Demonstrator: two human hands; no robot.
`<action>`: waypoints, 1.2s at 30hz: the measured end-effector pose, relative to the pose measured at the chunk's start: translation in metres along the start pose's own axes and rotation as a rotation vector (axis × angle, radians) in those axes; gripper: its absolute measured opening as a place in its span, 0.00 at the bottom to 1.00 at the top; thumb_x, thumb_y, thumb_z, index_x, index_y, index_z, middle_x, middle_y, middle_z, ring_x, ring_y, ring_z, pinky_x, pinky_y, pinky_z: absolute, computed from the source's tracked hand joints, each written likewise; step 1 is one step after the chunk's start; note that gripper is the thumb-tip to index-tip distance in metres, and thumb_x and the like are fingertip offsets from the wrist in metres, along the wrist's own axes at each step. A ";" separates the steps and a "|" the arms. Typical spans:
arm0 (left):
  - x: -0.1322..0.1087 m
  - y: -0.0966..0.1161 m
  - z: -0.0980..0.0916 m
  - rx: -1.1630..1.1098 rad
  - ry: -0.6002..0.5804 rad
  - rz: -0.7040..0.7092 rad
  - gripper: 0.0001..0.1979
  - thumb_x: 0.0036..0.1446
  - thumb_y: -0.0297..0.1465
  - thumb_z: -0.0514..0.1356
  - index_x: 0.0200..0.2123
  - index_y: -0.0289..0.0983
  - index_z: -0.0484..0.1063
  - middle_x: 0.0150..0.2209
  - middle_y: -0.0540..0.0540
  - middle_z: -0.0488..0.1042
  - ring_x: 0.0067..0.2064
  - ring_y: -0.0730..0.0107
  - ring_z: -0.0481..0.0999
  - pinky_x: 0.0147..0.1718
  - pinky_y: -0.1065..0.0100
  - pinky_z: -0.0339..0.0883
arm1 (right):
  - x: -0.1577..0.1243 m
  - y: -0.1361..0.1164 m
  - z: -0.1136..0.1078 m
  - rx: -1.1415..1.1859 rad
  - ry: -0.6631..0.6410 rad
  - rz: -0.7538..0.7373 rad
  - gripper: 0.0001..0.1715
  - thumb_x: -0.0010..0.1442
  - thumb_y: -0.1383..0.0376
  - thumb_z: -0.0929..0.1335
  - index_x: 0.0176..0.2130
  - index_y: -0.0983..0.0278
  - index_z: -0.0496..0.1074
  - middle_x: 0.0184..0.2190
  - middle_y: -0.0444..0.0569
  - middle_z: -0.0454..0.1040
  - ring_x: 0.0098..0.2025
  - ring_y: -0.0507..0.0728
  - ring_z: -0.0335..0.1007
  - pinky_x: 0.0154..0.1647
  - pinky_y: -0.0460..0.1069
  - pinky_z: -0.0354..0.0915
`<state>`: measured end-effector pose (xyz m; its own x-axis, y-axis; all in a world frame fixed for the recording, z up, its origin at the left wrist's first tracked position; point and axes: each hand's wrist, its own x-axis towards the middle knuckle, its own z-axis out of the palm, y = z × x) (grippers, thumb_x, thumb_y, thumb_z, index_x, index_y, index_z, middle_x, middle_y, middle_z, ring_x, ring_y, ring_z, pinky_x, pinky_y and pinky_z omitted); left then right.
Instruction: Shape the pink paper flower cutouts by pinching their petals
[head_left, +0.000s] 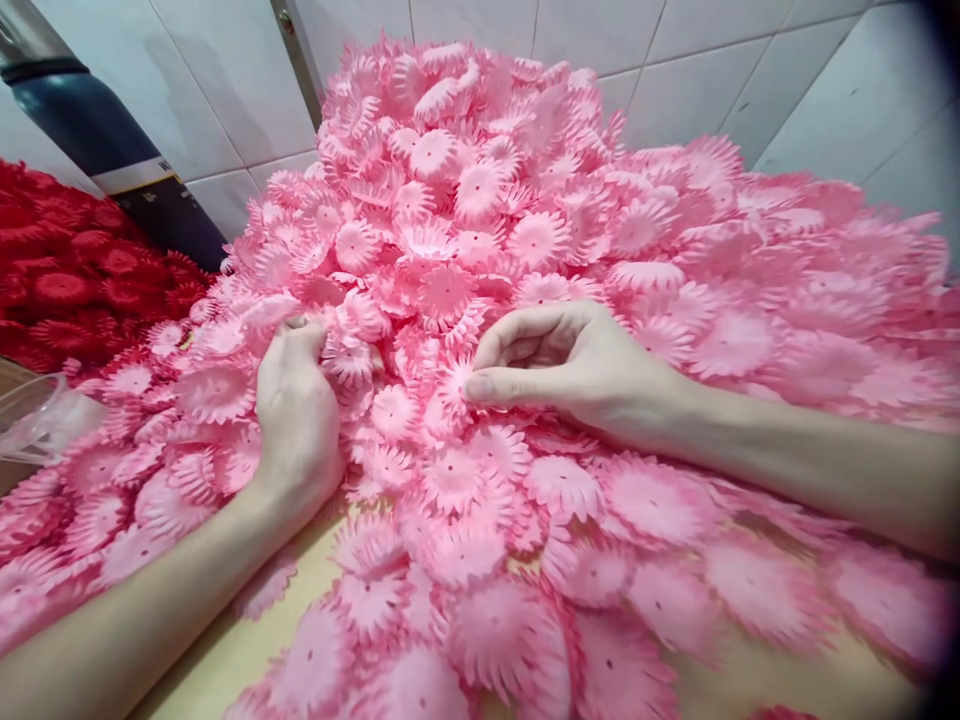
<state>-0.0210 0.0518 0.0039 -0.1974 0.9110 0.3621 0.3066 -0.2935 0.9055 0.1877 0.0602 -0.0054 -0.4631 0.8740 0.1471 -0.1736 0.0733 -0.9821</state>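
Note:
A large heap of pink fringed flower discs (480, 190), many with a small dark hole in the middle, spreads over a pale yellow surface (247, 640). On the left side of the heap is my left hand (296, 420), fingers curled closed among the discs; its fingertips are mostly hidden, so what they hold cannot be made out. Nearer the middle, my right hand (574, 365) has thumb and forefinger brought together in a pinch. The thumb tip meets the edge of a pink flower disc (454, 384), and the other fingers fold loosely behind.
A pile of red fringed discs (67, 270) lies at the left. Behind it a dark blue bottle (112, 140) leans in view. A clear plastic cup (45, 420) is at the left edge. White wall tiles (690, 80) rise behind the pink heap.

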 end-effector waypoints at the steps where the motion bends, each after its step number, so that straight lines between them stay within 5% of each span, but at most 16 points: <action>1: 0.000 0.000 0.001 -0.058 0.068 -0.046 0.14 0.63 0.31 0.55 0.24 0.40 0.58 0.24 0.53 0.56 0.26 0.74 0.55 0.26 0.69 0.57 | 0.000 0.000 0.000 0.010 -0.002 0.003 0.09 0.44 0.72 0.78 0.27 0.62 0.78 0.27 0.41 0.78 0.28 0.47 0.74 0.31 0.41 0.71; 8: -0.008 0.004 0.013 -0.168 -0.140 0.040 0.11 0.47 0.21 0.65 0.26 0.39 0.66 0.28 0.53 0.66 0.31 0.74 0.66 0.33 0.69 0.64 | 0.002 0.000 0.001 0.032 -0.002 0.027 0.14 0.38 0.73 0.79 0.28 0.64 0.76 0.27 0.41 0.77 0.29 0.49 0.74 0.32 0.44 0.72; 11: -0.010 0.005 0.009 -0.101 -0.244 0.081 0.08 0.49 0.21 0.61 0.24 0.40 0.71 0.26 0.52 0.66 0.29 0.72 0.66 0.31 0.66 0.64 | 0.001 -0.001 0.000 0.034 0.006 0.021 0.12 0.41 0.71 0.79 0.28 0.63 0.77 0.28 0.42 0.78 0.30 0.49 0.74 0.33 0.44 0.72; 17: -0.011 0.008 0.003 0.044 -0.444 0.266 0.03 0.54 0.30 0.65 0.28 0.42 0.77 0.34 0.48 0.74 0.38 0.64 0.72 0.43 0.59 0.67 | -0.001 -0.002 0.000 -0.031 0.034 0.014 0.07 0.46 0.65 0.78 0.26 0.62 0.78 0.25 0.42 0.76 0.26 0.48 0.71 0.27 0.44 0.69; 28: -0.016 0.010 0.005 -0.012 -0.310 0.211 0.03 0.57 0.31 0.64 0.30 0.41 0.75 0.29 0.52 0.74 0.29 0.72 0.71 0.30 0.68 0.66 | 0.000 -0.001 0.001 0.042 0.014 0.062 0.17 0.41 0.70 0.79 0.29 0.63 0.71 0.24 0.39 0.74 0.26 0.46 0.69 0.27 0.42 0.66; 36: -0.015 0.012 0.006 0.026 -0.496 0.261 0.05 0.52 0.30 0.68 0.30 0.38 0.75 0.30 0.50 0.78 0.31 0.72 0.75 0.33 0.69 0.70 | 0.002 0.003 0.001 0.013 0.031 -0.003 0.20 0.47 0.66 0.78 0.27 0.64 0.64 0.18 0.36 0.63 0.20 0.44 0.54 0.18 0.42 0.50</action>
<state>-0.0082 0.0361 0.0081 0.3480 0.8381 0.4201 0.3110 -0.5259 0.7916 0.1852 0.0613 -0.0079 -0.4352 0.8884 0.1458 -0.1859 0.0697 -0.9801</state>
